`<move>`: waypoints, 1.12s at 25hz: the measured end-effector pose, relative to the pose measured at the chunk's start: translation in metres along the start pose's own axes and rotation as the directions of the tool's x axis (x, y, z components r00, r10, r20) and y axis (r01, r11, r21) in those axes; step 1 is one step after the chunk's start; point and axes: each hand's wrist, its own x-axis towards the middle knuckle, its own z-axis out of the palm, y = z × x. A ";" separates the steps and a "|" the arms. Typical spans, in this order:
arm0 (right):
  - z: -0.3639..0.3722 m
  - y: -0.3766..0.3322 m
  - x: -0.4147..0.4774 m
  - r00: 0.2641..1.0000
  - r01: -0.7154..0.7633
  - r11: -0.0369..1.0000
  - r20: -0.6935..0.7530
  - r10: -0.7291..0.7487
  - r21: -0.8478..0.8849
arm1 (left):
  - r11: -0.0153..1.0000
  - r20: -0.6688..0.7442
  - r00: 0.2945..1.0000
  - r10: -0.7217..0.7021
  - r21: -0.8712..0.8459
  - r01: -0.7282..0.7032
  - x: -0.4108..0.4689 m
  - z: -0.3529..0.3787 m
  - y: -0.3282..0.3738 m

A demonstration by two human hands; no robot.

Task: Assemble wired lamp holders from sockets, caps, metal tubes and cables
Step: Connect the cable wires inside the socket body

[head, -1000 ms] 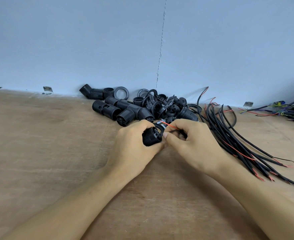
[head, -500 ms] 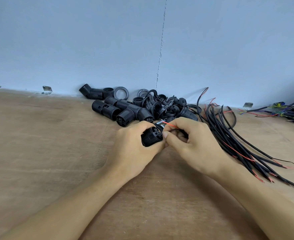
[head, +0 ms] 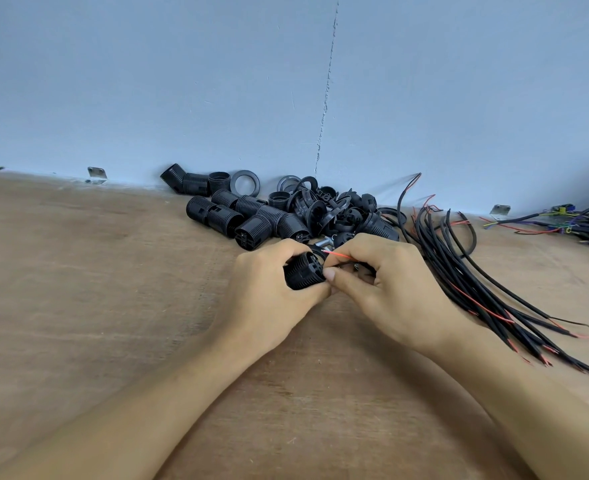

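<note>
Two bare hands meet at the centre of the view, over a scuffed brown wooden counter [head: 78, 306]. The left hand [head: 269, 299] is clenched around a black ribbed plastic lamp socket [head: 303, 271], its open end turned toward two o'clock. The right hand [head: 390, 289] pinches a thin red wire [head: 334, 253] and its black cable between thumb and fingers, the wire's tip touching the socket's rim.

By its look the socket is light and rigid, and its ribs should give a sure grip around the barrel, which is where it is best held. The wire looks soft and springy, likely to bend away from a terminal; holding it close behind the bare tip would steady it.

Just beyond the hands, at twelve o'clock, lies a heap of black plastic sockets, caps and rings [head: 286, 213], with a short silver metal tube [head: 322, 242] at its near edge. At two to four o'clock a fanned bundle of black cables with red cores [head: 494, 289] spreads across the counter. Farther, at three o'clock by the frame's edge, is a tangle of multicoloured wires [head: 584, 223].

Behind everything stands a pale blue wall [head: 182, 81] with a thin vertical crack [head: 326, 98]; small metal brackets [head: 96, 174] join wall and counter.
</note>
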 end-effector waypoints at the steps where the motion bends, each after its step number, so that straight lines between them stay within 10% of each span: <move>1: 0.001 -0.001 0.000 1.000 -0.031 0.999 0.000 0.031 0.019 | 1.000 -0.014 1.000 0.011 0.006 -0.011 0.000 0.000 0.000; 15: 0.002 -0.003 -0.002 0.988 -0.147 0.972 -0.023 0.154 0.184 | 0.994 0.012 0.995 0.096 0.048 -0.096 0.000 -0.003 0.000; 28: 0.003 -0.004 -0.004 0.999 0.042 0.998 0.036 -0.040 -0.056 | 0.992 0.063 0.990 0.123 0.007 -0.124 0.000 -0.004 -0.003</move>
